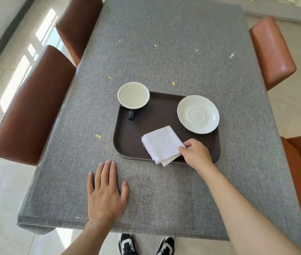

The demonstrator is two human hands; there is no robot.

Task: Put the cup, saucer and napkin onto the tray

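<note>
Home dining room: a table (164, 52) under grey cloth, brown leather chairs (32, 107) along both sides, pale tiled floor (8, 181).

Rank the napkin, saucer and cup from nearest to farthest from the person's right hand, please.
1. Napkin: held by the right hand at the tray's near edge.
2. Saucer: just beyond, at the tray's far right corner.
3. Cup: farthest, at the tray's far left corner.
</note>
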